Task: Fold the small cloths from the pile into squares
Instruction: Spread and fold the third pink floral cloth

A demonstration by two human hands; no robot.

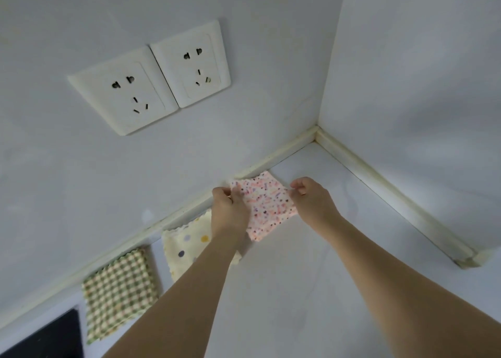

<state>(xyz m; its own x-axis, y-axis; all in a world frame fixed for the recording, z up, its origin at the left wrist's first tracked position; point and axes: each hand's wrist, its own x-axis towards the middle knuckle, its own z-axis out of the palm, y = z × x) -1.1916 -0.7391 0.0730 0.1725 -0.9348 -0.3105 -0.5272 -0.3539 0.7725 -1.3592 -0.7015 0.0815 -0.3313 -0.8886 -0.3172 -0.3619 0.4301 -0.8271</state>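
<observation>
A pink speckled cloth (pixel 267 205) lies folded near the back wall on the white counter (pixel 311 276). My left hand (pixel 230 211) pinches its far left corner. My right hand (pixel 311 197) pinches its right corner. To the left, partly under my left forearm, lies a cream cloth with coloured dots (pixel 184 246). Further left sits a folded green checked cloth (pixel 119 292).
Two white wall sockets (pixel 151 78) are on the back wall above the counter. A cream trim strip (pixel 379 184) runs along the counter's back and right edges into the corner. A black object (pixel 51 338) shows at the bottom left.
</observation>
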